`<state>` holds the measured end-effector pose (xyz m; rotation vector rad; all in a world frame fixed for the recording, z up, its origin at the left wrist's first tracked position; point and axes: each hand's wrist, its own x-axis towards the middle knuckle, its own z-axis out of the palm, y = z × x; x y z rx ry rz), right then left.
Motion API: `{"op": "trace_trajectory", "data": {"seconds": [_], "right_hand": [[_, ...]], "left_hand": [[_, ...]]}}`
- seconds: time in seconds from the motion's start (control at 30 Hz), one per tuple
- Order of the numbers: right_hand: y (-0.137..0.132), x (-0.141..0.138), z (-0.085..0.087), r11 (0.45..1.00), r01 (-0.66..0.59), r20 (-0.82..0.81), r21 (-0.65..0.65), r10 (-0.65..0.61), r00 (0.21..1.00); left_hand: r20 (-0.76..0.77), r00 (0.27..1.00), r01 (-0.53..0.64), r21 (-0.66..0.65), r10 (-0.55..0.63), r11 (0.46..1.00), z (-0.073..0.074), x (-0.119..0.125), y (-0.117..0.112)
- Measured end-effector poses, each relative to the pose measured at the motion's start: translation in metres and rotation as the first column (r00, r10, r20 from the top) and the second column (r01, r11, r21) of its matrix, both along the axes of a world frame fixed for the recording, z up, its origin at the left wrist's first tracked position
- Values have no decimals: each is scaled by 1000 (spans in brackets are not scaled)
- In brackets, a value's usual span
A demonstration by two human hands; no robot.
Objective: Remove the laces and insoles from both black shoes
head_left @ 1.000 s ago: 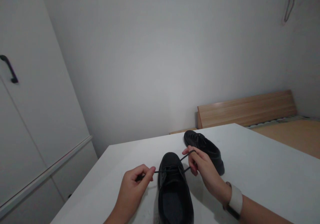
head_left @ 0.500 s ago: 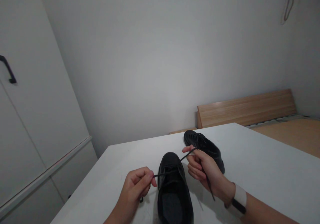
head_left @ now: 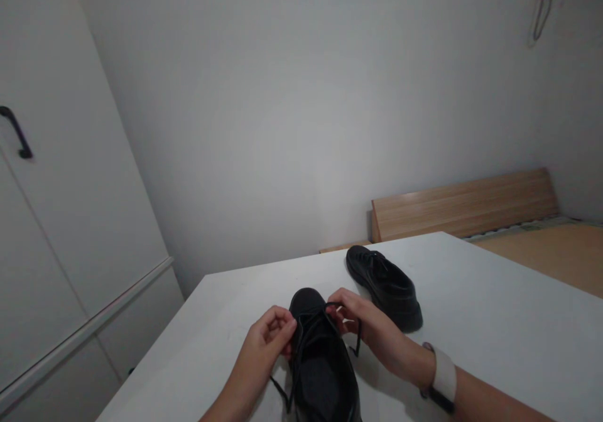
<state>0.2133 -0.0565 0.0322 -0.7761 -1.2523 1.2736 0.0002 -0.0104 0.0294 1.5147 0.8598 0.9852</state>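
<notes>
A black lace-up shoe point(head_left: 320, 372) stands on the white table point(head_left: 494, 321) right in front of me, toe pointing away. My left hand point(head_left: 268, 340) is closed in a pinch on the shoe's left lace at the shoe's left side. My right hand point(head_left: 362, 328) is closed on the right lace just over the tongue, its loose end hanging below my fingers. Both hands are close together over the lacing. A second black shoe point(head_left: 384, 287) lies further back to the right, untouched. A white watch band point(head_left: 443, 378) is on my right wrist.
A white cabinet point(head_left: 61, 208) with a black handle point(head_left: 16, 133) stands at the left. A plain grey wall is behind the table. A wooden bed frame point(head_left: 466, 208) lies low at the back right. A cord point(head_left: 541, 7) hangs on the wall at upper right.
Both hands have come inward from holding the laces stretched out sideways. They now meet over the shoe's tongue. The near shoe has shifted slightly left and away.
</notes>
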Motion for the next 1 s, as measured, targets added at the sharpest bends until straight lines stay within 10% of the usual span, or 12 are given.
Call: {"op": "trace_trajectory", "data": {"seconds": [0.2, 0.5, 1.0], "right_hand": [[-2, 1, 4, 966, 10, 57, 259, -26, 998], [13, 1, -12, 981, 193, 222, -17, -185, 957], [6, -5, -16, 975, 180, 405, 133, -219, 888]], "left_hand": [[-13, 1000, -14, 39, 15, 999, 2, 2, -1], [-30, 999, -32, -50, 31, 998, -7, -1, 6], [-208, 977, 0, 233, 50, 973, -6, 3, -5]]}}
